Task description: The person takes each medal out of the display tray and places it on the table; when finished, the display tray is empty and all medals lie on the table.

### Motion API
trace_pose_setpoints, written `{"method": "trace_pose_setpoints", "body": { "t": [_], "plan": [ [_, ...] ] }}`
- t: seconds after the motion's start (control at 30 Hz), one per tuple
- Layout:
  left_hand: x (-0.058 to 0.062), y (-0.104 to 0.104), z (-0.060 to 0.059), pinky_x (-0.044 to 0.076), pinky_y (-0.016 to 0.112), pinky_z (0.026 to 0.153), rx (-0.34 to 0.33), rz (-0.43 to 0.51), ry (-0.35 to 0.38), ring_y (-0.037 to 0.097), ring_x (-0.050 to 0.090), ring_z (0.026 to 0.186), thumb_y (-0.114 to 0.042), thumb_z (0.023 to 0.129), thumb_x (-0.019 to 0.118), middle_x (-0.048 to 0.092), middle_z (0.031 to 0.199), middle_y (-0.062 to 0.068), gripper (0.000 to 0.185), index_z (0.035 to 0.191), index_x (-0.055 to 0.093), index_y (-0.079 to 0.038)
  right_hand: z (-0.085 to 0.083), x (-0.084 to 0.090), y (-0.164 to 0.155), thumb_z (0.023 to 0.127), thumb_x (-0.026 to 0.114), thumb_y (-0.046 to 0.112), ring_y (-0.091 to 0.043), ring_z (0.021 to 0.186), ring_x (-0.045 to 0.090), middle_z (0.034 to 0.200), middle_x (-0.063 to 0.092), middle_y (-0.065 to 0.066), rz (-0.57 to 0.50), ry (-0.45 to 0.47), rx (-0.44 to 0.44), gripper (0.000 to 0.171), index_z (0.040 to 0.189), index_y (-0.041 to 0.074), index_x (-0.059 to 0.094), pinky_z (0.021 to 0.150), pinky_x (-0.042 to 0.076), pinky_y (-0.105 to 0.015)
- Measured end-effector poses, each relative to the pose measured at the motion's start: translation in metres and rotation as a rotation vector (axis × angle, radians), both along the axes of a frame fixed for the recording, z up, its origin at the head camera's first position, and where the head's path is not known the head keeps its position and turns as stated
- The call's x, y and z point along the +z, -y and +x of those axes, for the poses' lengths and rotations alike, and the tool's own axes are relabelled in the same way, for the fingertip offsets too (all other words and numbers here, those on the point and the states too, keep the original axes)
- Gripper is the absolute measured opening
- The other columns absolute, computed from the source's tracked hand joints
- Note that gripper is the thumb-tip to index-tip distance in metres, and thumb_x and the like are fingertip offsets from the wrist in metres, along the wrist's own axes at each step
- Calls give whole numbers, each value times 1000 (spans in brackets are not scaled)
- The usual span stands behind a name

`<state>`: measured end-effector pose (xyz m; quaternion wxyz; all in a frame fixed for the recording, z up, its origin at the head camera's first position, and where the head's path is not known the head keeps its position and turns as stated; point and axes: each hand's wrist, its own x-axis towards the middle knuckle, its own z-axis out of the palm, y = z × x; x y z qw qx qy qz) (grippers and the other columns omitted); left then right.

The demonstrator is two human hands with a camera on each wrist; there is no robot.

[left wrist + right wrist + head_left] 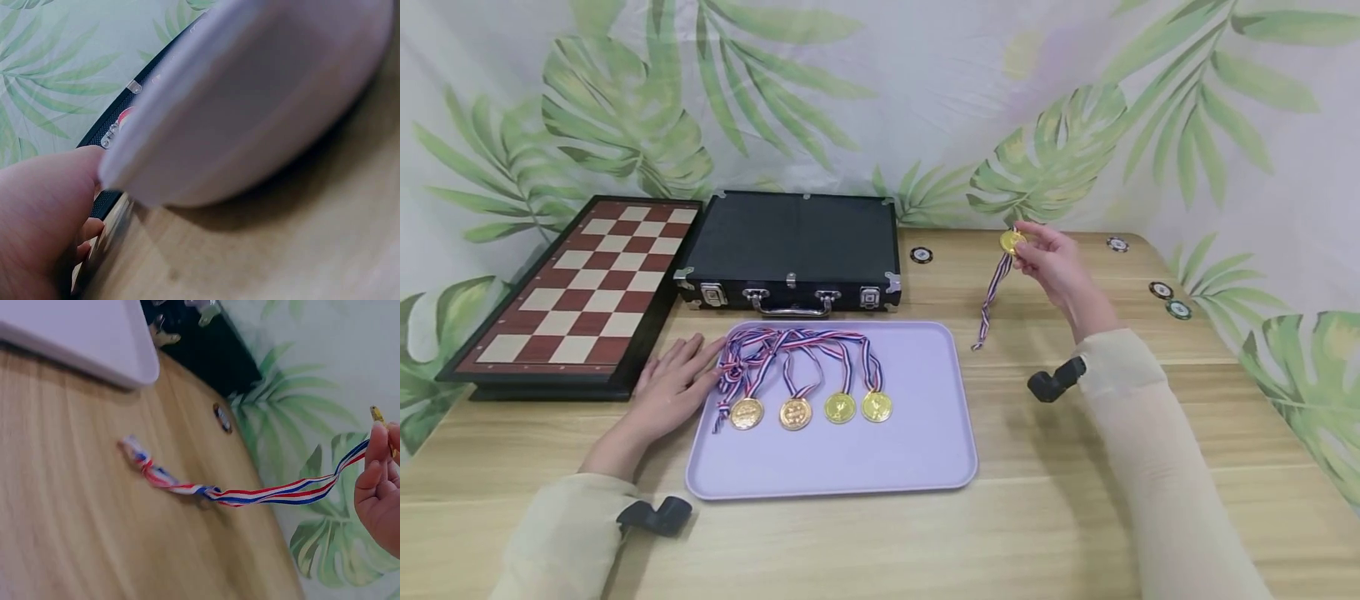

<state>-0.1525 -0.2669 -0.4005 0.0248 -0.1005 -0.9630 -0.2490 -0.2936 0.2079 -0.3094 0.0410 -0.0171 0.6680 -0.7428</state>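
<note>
I see a gold medal (1012,242) pinched in the fingertips of the right hand (1051,262), held up above the far right part of the wooden table (1075,517). Its red, white and blue ribbon (990,298) hangs down from the medal, and the knotted end trails onto the tabletop just right of a lilac tray (917,450). In the right wrist view the ribbon (250,495) stretches from the fingers (374,456) down to the wood, its far end lying flat.

The tray sits in the middle of the table. Four more gold medals (811,409) lie on it in a row, faces up, their ribbons bunched together toward the tray's upper left corner.

My left hand (676,387) lies flat on the table with fingers straight and relaxed, holding nothing, fingertips touching the tray's left edge beside the bunched ribbons. The left wrist view shows the tray rim (250,106) close up, blurred.

Behind the tray stands a closed black case (790,242) with metal latches and a handle. To its left lies a red and cream chessboard (580,287). A few poker chips (1168,300) lie scattered on the far right of the table, and another (921,255) lies just right of the case. A leaf-print cloth (880,100) hangs behind.
</note>
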Motion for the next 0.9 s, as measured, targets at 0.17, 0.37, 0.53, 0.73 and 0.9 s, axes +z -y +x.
{"method": "trace_pose_setpoints", "body": {
  "t": [0.17,0.37,0.53,0.73,0.9],
  "plan": [
    [-1,-2,0,-3,57,93,-4,-1,-1,41,8,124,-35,92,35,19,136,26,48,135,30,-15,7,-23,-14,84,49,-4,-12,60,53,80,54,-7,97,80,-4,45,127,-2,37,56,43,-18],
    [1,-1,0,-4,57,93,-6,2,0,42,7,124,-34,92,35,19,135,27,48,135,30,-15,26,-52,-20,84,52,-2,-12,67,53,84,51,-6,194,124,89,47,128,-2,36,68,46,-22],
    [0,-1,-1,-5,57,93,-6,4,7,41,6,124,-34,92,35,18,136,27,48,136,29,-16,38,-67,-20,83,53,-1,-10,68,52,79,50,-4,374,82,141,45,126,-4,39,63,46,-20],
    [0,-1,0,-4,57,93,-3,-4,2,42,7,124,-34,92,35,19,135,27,48,135,30,-15,45,-78,-20,82,54,0,-10,56,48,74,53,-5,471,55,143,43,123,-2,44,50,41,-19],
    [-1,0,-1,-4,57,93,-6,-8,2,42,7,124,-34,92,35,19,135,27,48,136,29,-15,47,-86,-18,81,56,2,-11,58,48,76,54,-8,554,5,119,41,121,0,47,51,40,-20]
  ]
}}
